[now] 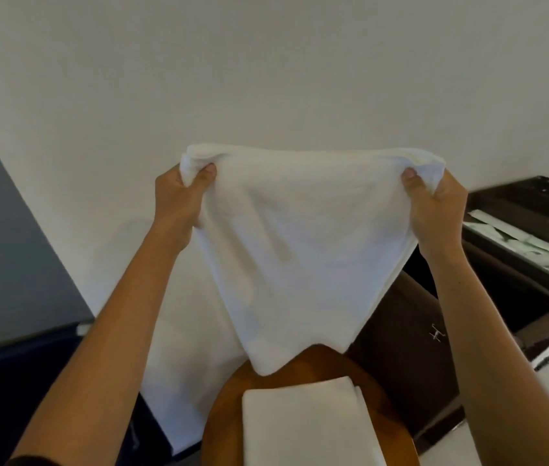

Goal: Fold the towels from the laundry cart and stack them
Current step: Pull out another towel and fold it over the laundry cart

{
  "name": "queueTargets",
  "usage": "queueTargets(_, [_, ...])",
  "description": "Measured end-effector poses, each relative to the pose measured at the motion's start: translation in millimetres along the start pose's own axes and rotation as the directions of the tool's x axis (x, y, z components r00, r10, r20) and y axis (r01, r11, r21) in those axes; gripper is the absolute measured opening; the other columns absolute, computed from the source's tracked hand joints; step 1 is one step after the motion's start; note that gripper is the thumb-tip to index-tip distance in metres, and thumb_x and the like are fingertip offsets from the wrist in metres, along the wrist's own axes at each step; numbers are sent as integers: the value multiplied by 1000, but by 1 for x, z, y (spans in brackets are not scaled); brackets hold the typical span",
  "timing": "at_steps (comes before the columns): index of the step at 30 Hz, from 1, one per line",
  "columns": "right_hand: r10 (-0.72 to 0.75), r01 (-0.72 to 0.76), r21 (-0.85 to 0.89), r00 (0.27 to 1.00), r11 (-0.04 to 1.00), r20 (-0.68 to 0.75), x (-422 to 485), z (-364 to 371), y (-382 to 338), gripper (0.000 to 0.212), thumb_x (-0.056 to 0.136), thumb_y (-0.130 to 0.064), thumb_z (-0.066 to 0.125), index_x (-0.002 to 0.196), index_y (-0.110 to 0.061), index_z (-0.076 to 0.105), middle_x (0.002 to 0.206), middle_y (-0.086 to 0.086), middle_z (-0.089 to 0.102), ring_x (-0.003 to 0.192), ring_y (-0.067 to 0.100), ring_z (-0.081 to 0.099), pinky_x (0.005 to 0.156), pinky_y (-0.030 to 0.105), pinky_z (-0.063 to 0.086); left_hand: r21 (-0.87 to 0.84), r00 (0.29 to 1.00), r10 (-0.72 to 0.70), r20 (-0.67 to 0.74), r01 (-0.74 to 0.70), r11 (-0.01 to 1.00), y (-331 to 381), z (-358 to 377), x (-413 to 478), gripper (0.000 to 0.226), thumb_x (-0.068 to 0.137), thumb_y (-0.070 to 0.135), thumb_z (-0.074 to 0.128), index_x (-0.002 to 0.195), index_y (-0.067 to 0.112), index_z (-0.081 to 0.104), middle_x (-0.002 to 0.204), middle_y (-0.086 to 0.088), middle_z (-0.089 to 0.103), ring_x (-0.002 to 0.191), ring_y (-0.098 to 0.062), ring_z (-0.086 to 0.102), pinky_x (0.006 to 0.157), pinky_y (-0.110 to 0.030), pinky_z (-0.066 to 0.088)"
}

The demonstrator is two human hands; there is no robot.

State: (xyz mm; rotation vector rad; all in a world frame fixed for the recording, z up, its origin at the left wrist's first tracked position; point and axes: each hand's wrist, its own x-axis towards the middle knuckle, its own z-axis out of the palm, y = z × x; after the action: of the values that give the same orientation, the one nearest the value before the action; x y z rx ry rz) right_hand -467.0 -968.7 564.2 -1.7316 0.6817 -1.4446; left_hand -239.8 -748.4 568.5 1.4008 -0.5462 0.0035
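A white towel (pixel 300 250) hangs spread in front of me, held up by its top edge. My left hand (pixel 179 193) grips the towel's upper left corner, thumb pinching the bunched cloth. My right hand (pixel 434 203) grips the upper right corner the same way. The towel's lower end tapers down and hangs just above a round wooden table (pixel 226 408). On that table lies a stack of folded white towels (pixel 306 428), directly below the hanging one.
A plain white wall (pixel 266 79) fills the background. A dark wooden cabinet (pixel 410 348) stands to the right, with a dark tray and paper packets (pixel 521 240) on its top. A dark blue surface (pixel 14 381) lies at the lower left.
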Motion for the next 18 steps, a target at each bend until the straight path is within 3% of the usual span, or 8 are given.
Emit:
queueTargets(4, [44, -44, 6, 998, 999, 35, -3, -19, 11, 10, 94, -27, 58, 99, -19, 63, 82, -16, 61, 68, -12, 56, 64, 8, 44, 12, 1000, -13, -22, 13, 1000, -4, 10, -27, 7, 89, 19, 68, 95, 20, 66, 87, 7, 67, 77, -7, 63, 72, -28, 52])
queueTargets(8, [80, -81, 12, 993, 997, 85, -16, -41, 24, 11, 93, -27, 59, 100, -20, 64, 84, -15, 63, 73, -7, 58, 70, 14, 47, 43, 998, -51, -33, 53, 998, -7, 13, -60, 8, 88, 20, 69, 96, 23, 66, 91, 7, 68, 85, -12, 64, 74, -28, 52])
queueTargets(12, [122, -124, 8, 983, 992, 136, -36, -64, 35, 15, 94, -26, 58, 106, -18, 63, 88, -11, 63, 73, -11, 58, 66, 5, 44, 46, 995, -91, -47, 93, 995, -12, 14, -99, 7, 88, 20, 68, 92, 26, 66, 92, 6, 68, 87, -13, 64, 78, -31, 53])
queueTargets(18, [209, -210, -21, 954, 978, 213, -75, -102, 61, 23, 95, -29, 58, 115, -19, 61, 97, -8, 64, 87, 1, 60, 78, 18, 49, 67, 980, -187, -74, 191, 979, -26, 15, -166, 8, 89, 20, 66, 89, 28, 67, 89, 6, 68, 81, -11, 64, 75, -31, 53])
